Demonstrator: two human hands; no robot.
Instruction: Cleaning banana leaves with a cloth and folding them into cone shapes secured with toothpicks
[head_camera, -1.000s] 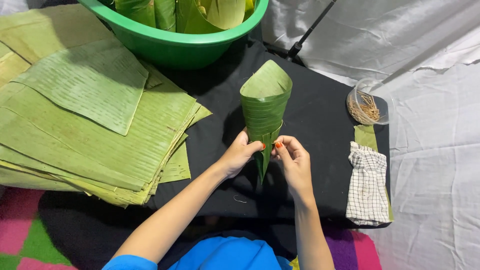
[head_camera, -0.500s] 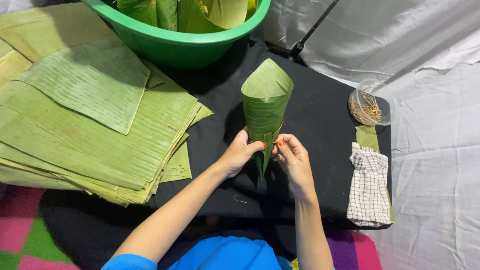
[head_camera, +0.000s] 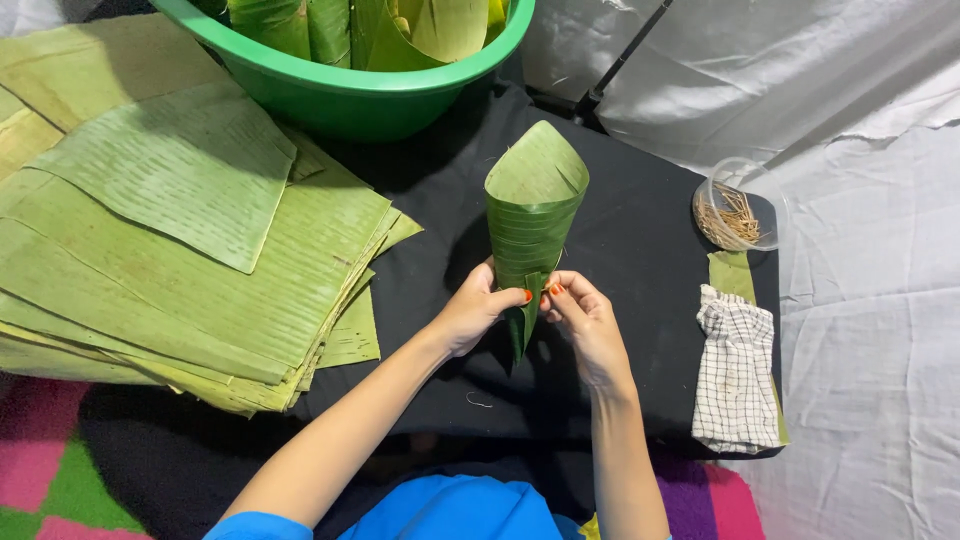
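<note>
Little has moved since prev. frame: leaf cone (head_camera: 532, 215) stays upright, pinched near its tip betw. left hand (head_camera: 478, 312) and right hand (head_camera: 585, 322), fingers closed on overlap. Risk: grip slackens, seam springs open, cone unrolls onto black cloth (head_camera: 640, 240).

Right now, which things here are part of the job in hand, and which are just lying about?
In hand: leaf cone, pinched near its tip by left hand and right hand.

Lying about: stack of flat leaves, green tub of rolled leaves, clear cup of sticks, checked cloth.
</note>
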